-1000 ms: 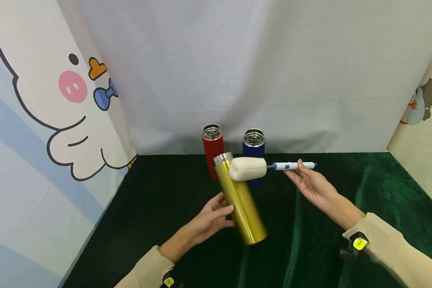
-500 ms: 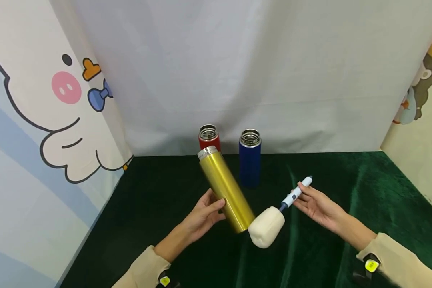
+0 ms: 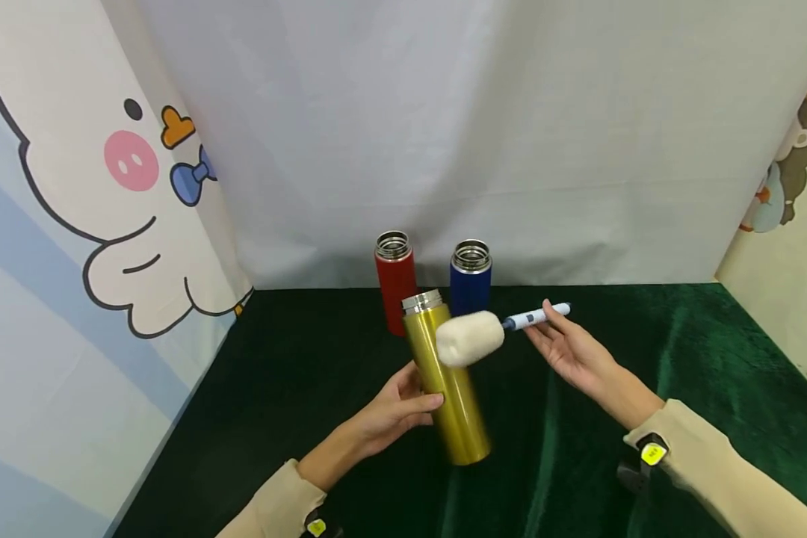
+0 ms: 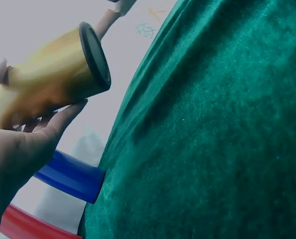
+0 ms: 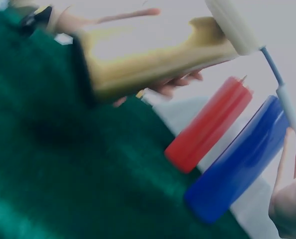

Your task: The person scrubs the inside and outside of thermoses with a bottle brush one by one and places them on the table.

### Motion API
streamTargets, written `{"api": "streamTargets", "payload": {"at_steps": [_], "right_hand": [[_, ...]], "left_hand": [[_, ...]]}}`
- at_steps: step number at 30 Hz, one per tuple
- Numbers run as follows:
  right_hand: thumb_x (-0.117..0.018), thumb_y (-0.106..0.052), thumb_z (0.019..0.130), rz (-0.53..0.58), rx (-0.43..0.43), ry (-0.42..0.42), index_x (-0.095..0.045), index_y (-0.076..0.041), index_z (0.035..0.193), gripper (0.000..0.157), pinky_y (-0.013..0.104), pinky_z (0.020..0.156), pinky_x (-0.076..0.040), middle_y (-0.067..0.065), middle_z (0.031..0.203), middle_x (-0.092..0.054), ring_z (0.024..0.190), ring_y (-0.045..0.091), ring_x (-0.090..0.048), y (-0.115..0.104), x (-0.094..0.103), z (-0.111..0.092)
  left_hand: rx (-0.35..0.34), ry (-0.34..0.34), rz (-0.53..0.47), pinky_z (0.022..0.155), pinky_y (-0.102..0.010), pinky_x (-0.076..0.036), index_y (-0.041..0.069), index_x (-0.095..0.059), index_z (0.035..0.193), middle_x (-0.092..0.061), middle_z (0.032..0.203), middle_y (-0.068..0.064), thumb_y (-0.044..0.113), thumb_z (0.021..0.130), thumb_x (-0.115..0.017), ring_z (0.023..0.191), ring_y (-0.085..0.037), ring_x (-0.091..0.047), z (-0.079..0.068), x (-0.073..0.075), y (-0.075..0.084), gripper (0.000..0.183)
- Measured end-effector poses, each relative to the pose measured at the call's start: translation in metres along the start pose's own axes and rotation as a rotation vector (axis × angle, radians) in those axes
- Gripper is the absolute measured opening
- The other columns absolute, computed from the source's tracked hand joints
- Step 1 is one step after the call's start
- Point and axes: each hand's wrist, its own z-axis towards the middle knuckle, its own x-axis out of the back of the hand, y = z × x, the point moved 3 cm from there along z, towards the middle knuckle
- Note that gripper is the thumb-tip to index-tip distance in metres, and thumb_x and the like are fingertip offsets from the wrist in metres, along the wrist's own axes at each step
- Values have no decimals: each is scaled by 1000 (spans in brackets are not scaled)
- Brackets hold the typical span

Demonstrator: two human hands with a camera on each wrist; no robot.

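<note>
My left hand [image 3: 397, 411] grips a gold bottle [image 3: 453, 411] round its lower half. The bottle leans, its bare steel neck up and to the left, its dark base [image 4: 94, 56] showing in the left wrist view. My right hand [image 3: 574, 359] pinches the pale blue handle [image 3: 531, 317] of a bottle brush between thumb and fingers. In the head view the brush's white sponge head [image 3: 469, 340] lies across the front of the gold bottle's upper part, outside its mouth. Whether the sponge touches the bottle I cannot tell.
Behind stand a red bottle [image 3: 397, 288] and a blue bottle [image 3: 471, 288], both upright and lidless, near the back edge of the green cloth [image 3: 632, 344]. A white backdrop [image 3: 511, 149] rises behind them. Printed cartoon panels stand at both sides.
The brush dipped, its sponge swinging down near the gold bottle's base, then came back up across the bottle's upper part. The gold bottle shifted left, then back right, staying in my left hand.
</note>
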Motion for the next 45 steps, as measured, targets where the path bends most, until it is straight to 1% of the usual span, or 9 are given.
{"api": "streamTargets", "payload": {"at_steps": [5, 9, 16, 22, 29, 32, 38, 42, 45], "right_hand": [[-62, -14, 100, 156, 44, 0, -50, -13, 118, 21, 26, 100, -55, 10, 109, -67, 101, 23, -74, -6, -11, 2], [-60, -14, 101, 168, 20, -5, -50, -12, 118, 19, 26, 103, -54, 11, 111, -67, 102, 24, -74, -3, -7, -1], [-52, -20, 106, -26, -77, -18, -37, -22, 127, 26, 26, 102, -55, 6, 114, -63, 106, 19, -71, 12, 19, -9], [-45, -24, 110, -195, -127, -54, -57, -19, 115, 14, 24, 97, -56, 0, 110, -63, 105, 11, -67, 17, 38, -15], [-48, -29, 108, -395, -66, -5, -34, -19, 129, 27, 20, 91, -57, -2, 106, -64, 99, 7, -65, 12, 30, -6], [-53, -28, 106, -321, -58, 22, -33, -22, 130, 32, 21, 90, -58, -1, 106, -64, 98, 9, -66, 5, 15, 2], [-60, -18, 101, 0, 15, 9, -40, -20, 124, 31, 25, 94, -58, 8, 106, -65, 98, 20, -73, -11, -14, 10], [-61, -15, 100, 131, 45, -16, -45, -15, 125, 29, 26, 101, -54, 13, 109, -67, 99, 26, -75, -13, -18, 8], [-57, -16, 102, 122, 5, -31, -49, -12, 121, 20, 27, 103, -54, 13, 110, -68, 101, 26, -75, -6, -10, 6]], "left_hand": [[45, -2, 32, 103, -40, -54, 20, -28, 158, -51, 143, -6, 16, 96, -64, 125, -19, -59, -1, -2, -2, 72], [9, 12, 18, 102, -40, -55, 18, -28, 158, -51, 142, -5, 18, 98, -62, 125, -18, -59, -3, 1, -2, 69], [-83, 144, -123, 101, -43, -54, 17, -26, 157, -54, 136, 1, 23, 108, -49, 124, -15, -58, 0, 7, 6, 55], [-78, 259, -186, 104, -44, -51, 21, -25, 156, -53, 135, 0, 25, 108, -47, 124, -18, -57, 0, 6, 14, 53], [-87, 237, -202, 107, -43, -49, 25, -21, 157, -51, 135, 0, 19, 104, -53, 123, -17, -57, 1, 2, 13, 62], [-93, 203, -104, 103, -41, -51, 20, -24, 158, -52, 135, 0, 15, 101, -58, 120, -16, -59, 2, 2, 9, 67], [-16, 165, 102, 107, -39, -50, 15, -32, 157, -52, 142, -7, 17, 97, -67, 124, -17, -59, -2, 3, 2, 68], [9, 134, 138, 109, -42, -50, 17, -35, 156, -52, 145, -8, 17, 99, -65, 127, -18, -59, -3, 3, 2, 64], [-15, 109, 98, 107, -41, -52, 15, -33, 156, -53, 143, -6, 15, 100, -60, 126, -18, -59, -5, 4, 5, 62]]}}
